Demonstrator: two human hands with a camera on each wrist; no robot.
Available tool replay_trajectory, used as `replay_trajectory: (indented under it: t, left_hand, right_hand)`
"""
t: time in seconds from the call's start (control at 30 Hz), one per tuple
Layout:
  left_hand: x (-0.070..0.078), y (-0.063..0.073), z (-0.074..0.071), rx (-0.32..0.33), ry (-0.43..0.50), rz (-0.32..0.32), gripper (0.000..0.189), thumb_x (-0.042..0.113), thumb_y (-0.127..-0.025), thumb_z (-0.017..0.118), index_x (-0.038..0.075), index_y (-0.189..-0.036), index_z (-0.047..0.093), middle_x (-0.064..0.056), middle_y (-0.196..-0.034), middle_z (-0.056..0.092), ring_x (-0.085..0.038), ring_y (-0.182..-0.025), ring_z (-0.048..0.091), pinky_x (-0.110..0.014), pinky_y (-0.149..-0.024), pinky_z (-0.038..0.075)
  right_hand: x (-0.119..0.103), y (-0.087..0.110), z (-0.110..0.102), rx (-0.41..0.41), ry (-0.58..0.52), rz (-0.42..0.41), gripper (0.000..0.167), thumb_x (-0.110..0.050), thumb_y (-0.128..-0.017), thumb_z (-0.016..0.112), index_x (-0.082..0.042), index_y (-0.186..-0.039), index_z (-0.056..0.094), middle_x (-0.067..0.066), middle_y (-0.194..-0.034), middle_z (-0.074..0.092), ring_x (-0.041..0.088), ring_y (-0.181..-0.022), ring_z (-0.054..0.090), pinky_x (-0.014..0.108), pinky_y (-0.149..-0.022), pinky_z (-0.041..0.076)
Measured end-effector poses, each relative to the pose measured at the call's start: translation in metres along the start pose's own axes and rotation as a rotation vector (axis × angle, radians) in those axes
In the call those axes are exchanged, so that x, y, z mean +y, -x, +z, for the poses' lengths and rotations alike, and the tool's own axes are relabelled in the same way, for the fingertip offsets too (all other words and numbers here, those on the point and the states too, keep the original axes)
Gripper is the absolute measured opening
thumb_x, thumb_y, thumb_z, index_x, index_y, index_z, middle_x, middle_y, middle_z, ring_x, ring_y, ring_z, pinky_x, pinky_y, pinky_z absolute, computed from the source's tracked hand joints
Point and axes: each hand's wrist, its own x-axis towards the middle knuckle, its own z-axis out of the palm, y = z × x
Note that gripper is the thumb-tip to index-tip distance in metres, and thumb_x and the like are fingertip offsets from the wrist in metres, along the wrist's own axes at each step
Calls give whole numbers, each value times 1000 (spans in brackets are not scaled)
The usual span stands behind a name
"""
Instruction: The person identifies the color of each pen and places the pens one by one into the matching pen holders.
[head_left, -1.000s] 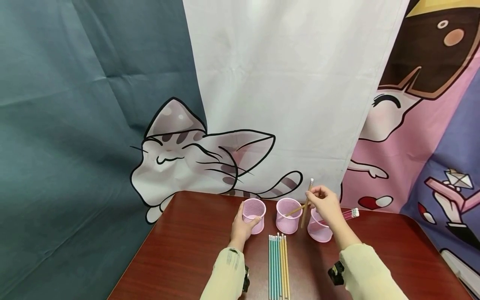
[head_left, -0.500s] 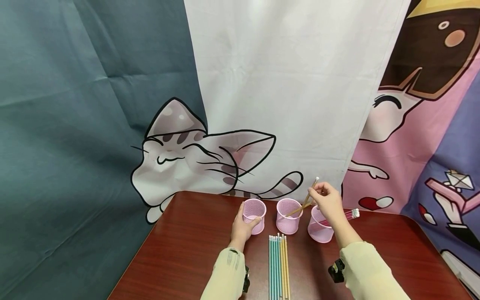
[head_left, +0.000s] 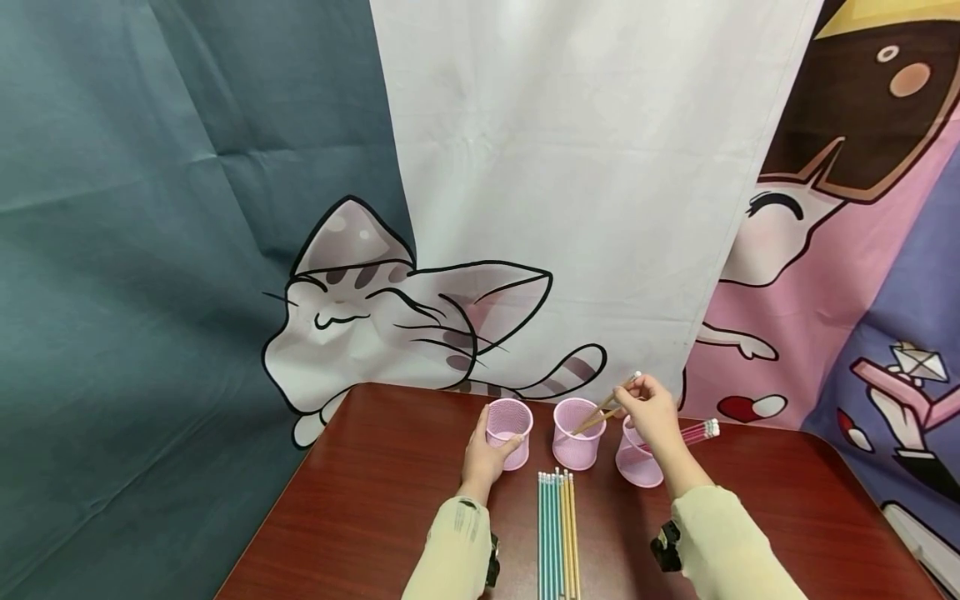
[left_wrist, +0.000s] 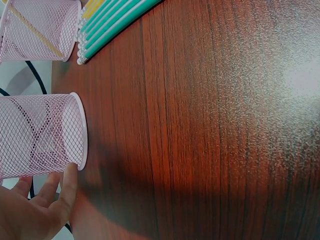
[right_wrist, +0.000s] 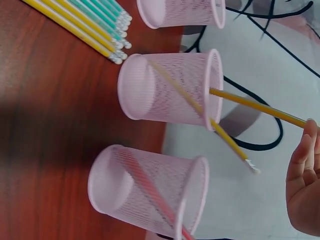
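Observation:
My right hand (head_left: 651, 410) pinches a yellow pencil (right_wrist: 265, 107) near its eraser end. Its other end slants into the mouth of the middle pink mesh cup (head_left: 576, 454). Another yellow pencil (right_wrist: 232, 145) leans inside that same cup, eraser end sticking out over the rim. On the left, my left hand (head_left: 483, 454) holds the left pink mesh cup (head_left: 517, 456), thumb across the front and fingers along its side; no pencil shows in it. The right pink mesh cup (head_left: 637, 472), partly behind my right hand, bears several dark pink pencils (head_left: 701, 431) leaning right.
In front of the cups, several teal pencils (head_left: 549, 533) and yellow pencils (head_left: 570, 533) lie side by side on the brown wooden table (head_left: 360, 500), eraser ends away from me. A printed cloth backdrop (head_left: 585, 208) hangs right behind the table's far edge.
The yellow pencil in my right hand has gone from upright between two cups to slanting into the middle cup, and has lowered. My left hand stays on its cup.

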Motion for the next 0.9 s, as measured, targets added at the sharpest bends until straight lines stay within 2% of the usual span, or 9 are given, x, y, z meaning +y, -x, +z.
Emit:
replay_trajectory:
  t: [0.13,0.3,0.43,0.6,0.67,0.77,0.9]
  left_hand:
    - [-1,1,1,3,-1,1,86,30,-71,79,18,-143,35,-19,-134,46,-37,-116,48,-52,-93,38]
    - [-2,1,1,4,-10,3,86,31,-71,79,18,-143,34,-20,-134,47,-38,-115,49,-52,-93,39]
    - [-2,1,1,1,-7,4,86,30,-72,79,18,-144,34,-20,-134,46,-38,-115,48,-52,-93,39]
    - [-1,1,1,0,-12,6,86,31,-72,79,18,-144,34,-20,-134,46,-38,-115,48,-51,-93,38]
    - [-1,0,1,0,-11,5,86,31,-72,79,18,-144,34,-20,-135,46,-38,-116,48,-51,-94,38]
    - [-1,0,1,3,-9,5,86,31,-72,79,18,-144,34,-20,-134,46,-38,-116,48,-51,-94,38]
    - [-1,0,2,3,-6,4,86,31,-71,79,18,-143,34,-20,-134,46,-37,-115,48,-51,-93,39]
  right_hand:
    - [12,1,5,-2,18,56,14,-6,-85,60,1,-87,48,4,-71,60,5,-49,59,24,-43,49]
    - [27,3,9,-18,46,111,15,-6,-84,60,3,-91,51,7,-72,62,8,-50,60,27,-47,51]
    - [35,4,12,-16,87,118,16,-7,-84,62,4,-91,53,7,-72,63,11,-52,61,31,-49,52]
    - [42,7,15,-26,88,125,15,-6,-84,60,6,-91,53,13,-75,67,11,-50,62,37,-51,53]
    - [43,7,16,-28,87,130,15,-7,-85,59,7,-91,54,15,-76,67,11,-50,61,36,-50,53]
    - [44,8,17,-31,95,141,18,-9,-86,58,8,-91,57,18,-77,67,17,-52,63,33,-48,52]
    - [46,9,16,-46,116,160,28,-17,-89,56,10,-96,62,20,-78,68,23,-57,65,32,-50,52]
